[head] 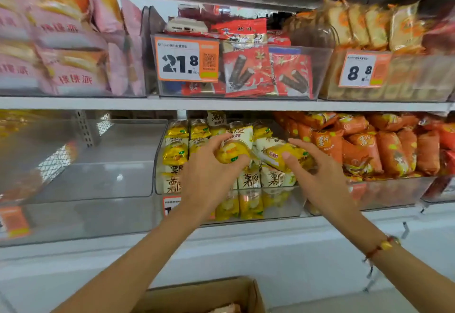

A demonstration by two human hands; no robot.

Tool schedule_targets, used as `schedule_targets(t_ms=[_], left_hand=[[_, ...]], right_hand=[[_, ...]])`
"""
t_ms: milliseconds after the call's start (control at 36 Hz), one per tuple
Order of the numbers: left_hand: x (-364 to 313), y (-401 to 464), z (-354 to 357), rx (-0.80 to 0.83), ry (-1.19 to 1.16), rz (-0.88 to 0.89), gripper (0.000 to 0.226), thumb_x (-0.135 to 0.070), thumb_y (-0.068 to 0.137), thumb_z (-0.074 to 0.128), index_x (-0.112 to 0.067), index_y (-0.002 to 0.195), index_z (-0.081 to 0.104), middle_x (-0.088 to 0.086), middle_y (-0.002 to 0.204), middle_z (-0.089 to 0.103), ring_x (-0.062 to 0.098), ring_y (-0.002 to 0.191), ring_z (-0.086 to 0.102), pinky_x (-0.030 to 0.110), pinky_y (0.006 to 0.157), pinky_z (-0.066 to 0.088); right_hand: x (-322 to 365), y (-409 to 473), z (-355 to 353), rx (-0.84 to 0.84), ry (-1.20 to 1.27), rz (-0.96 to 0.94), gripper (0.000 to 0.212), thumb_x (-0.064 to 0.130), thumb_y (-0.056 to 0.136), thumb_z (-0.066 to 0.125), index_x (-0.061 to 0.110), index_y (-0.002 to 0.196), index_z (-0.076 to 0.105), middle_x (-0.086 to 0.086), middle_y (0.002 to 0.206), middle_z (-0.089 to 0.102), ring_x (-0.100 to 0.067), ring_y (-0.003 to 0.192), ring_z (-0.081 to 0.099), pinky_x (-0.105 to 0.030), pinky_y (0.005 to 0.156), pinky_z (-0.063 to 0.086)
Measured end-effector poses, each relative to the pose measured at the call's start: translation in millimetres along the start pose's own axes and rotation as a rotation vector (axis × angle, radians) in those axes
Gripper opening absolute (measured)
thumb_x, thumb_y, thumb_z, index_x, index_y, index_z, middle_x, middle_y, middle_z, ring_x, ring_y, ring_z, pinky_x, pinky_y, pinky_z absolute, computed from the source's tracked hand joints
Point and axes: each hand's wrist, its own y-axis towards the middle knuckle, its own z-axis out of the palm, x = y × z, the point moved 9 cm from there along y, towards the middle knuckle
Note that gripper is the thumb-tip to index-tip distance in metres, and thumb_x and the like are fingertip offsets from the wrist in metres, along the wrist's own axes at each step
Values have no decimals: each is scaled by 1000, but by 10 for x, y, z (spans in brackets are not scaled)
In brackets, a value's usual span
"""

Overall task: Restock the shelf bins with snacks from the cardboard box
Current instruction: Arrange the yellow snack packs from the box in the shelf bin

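Gripping a yellow-and-white chip packet (pixel 234 149), our left hand (pixel 209 174) has fingers and thumb curled round its lower end, holding it above the middle clear bin (pixel 283 204) on the lower shelf. Our right hand (pixel 317 177) is at 3 o'clock of the left, fingers spread and fairly straight, fingertips touching a second yellow packet (pixel 283 156) lying tilted on top of the pile; we can't tell if it pinches it. We wear a beaded bracelet (pixel 380 247) on the right wrist.

Middle bin holds more yellow-and-white packets (pixel 251 179), stacked upright and loose, near full. At 9 o'clock sits an empty-looking clear bin (pixel 98 184) with an orange tag (pixel 14 221) on its front. At 3 o'clock a bin of orange chip packets (pixel 369 150), piled high.

Upper shelf, 12 o'clock: clear bin with red snack packs (pixel 266 71), price tag reading 21.8 (pixel 187 61) on its front. At 10 o'clock pink-and-orange cake bags (pixel 61 49). At 1 o'clock golden bread-like packs (pixel 364 27) behind a tag reading 8.8 (pixel 362 70).

Cardboard box (pixel 209 295) sits at 6 o'clock, below our forearms, open top, contents mostly out of view.
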Motion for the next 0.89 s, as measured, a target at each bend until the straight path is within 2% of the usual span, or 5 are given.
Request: schedule_targets(t_ms=[111, 194, 306, 639, 889], left_hand=[[-149, 373, 280, -48, 245, 20, 50, -51, 82, 61, -36, 128, 52, -19, 85, 54, 5, 81, 52, 23, 67, 37], [-79, 589, 517, -29, 452, 14, 59, -62, 87, 50, -29, 136, 48, -3, 98, 67, 22, 102, 61, 34, 90, 42], [275, 712, 898, 266, 843, 61, 64, -65, 95, 20, -31, 146, 36, 6, 153, 34, 28, 144, 18, 52, 117, 12], [529, 848, 344, 304, 1085, 359, 73, -73, 86, 20, -41, 151, 10, -2, 161, 10, 29, 147, 8, 51, 118, 7], [707, 955, 250, 330, 1030, 254, 55, -60, 97, 21, -37, 146, 34, -5, 156, 27, 25, 141, 31, 53, 114, 18]], right_hand=[[-199, 241, 220, -105, -78, 6, 48, 53, 88, 57, 33, 132, 54, 0, 121, 62, -10, 80, 59, -30, 68, 45], [-279, 390, 377, -165, -141, 18, 51, 53, 91, 53, 31, 136, 48, -4, 124, 60, -25, 93, 63, -32, 69, 46], [-506, 545, 803, 67, -357, 84, 57, 47, 98, 41, 16, 146, 34, -19, 134, 48, -36, 119, 50, -43, 90, 43], [-155, 678, 787, -33, -514, -285, 53, 48, 98, 36, 22, 144, 40, -11, 146, 42, -30, 135, 36, -44, 109, 26], [-231, 828, 1307, 334, -589, -248, 45, 44, 102, 25, 33, 143, 40, -3, 145, 47, -25, 139, 31, -45, 114, 20]])
